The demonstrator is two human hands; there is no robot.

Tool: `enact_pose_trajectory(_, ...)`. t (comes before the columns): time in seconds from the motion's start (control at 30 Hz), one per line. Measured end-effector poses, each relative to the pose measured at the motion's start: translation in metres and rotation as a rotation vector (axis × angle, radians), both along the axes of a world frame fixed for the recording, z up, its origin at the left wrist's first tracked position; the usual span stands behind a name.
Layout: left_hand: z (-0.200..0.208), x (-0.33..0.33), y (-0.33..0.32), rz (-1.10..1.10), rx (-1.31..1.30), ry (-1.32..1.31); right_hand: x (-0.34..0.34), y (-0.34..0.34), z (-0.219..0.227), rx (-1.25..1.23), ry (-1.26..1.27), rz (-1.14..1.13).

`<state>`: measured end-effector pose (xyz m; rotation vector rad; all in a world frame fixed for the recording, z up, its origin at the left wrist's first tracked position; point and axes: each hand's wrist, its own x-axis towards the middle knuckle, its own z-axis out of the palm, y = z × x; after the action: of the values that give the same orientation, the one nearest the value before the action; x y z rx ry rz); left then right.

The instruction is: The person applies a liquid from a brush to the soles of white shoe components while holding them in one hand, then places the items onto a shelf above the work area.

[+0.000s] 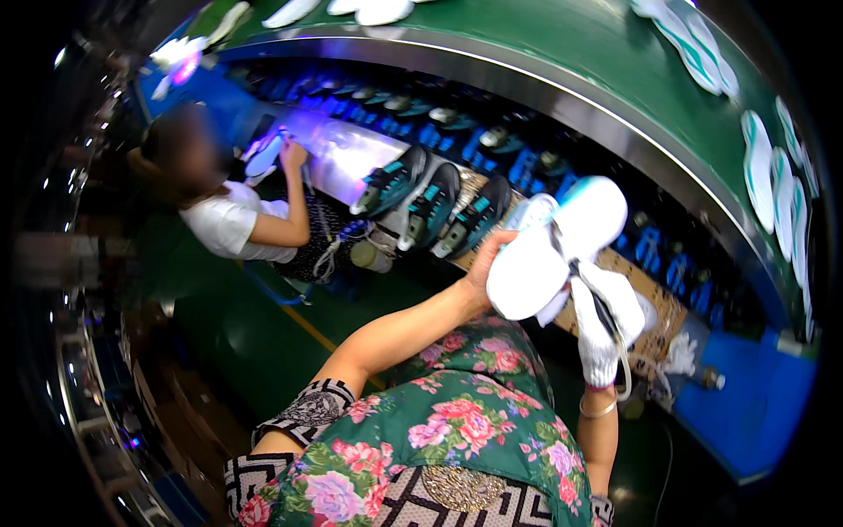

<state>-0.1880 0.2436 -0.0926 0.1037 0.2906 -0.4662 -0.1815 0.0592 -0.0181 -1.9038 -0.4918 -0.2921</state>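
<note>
A white shoe sole, narrow in the middle and with a teal tint at its far end, is held up before me. My left hand is bare and closed on its left edge. On my right hand is a white knitted glove. Its fingers are curled close beside the sole's lower right edge. A thin dark tool lies along the glove, with a pale strip hanging down; its kind I cannot make out. Several black and teal shoe uppers on lasts stand on the bench to the left of my hands.
A seated person works at the left. Behind the bench are racks of blue holders with shoes. A raised green conveyor curves around the far side and right, carrying white soles. At right, a blue surface adjoins crumpled white cloth.
</note>
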Motion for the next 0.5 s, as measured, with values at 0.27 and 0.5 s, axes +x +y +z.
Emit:
enact_pose_trajectory(0.27, 0.006, -0.003, -0.041, 0.082, 0.098, -0.123, 0.013, -0.002, 0.019, 0.013, -0.137, -0.050)
enact_pose_trajectory(0.5, -0.017, -0.012, -0.055, 0.035, 0.259, -0.106, 0.009, -0.006, -0.001, -0.036, -0.148, -0.071)
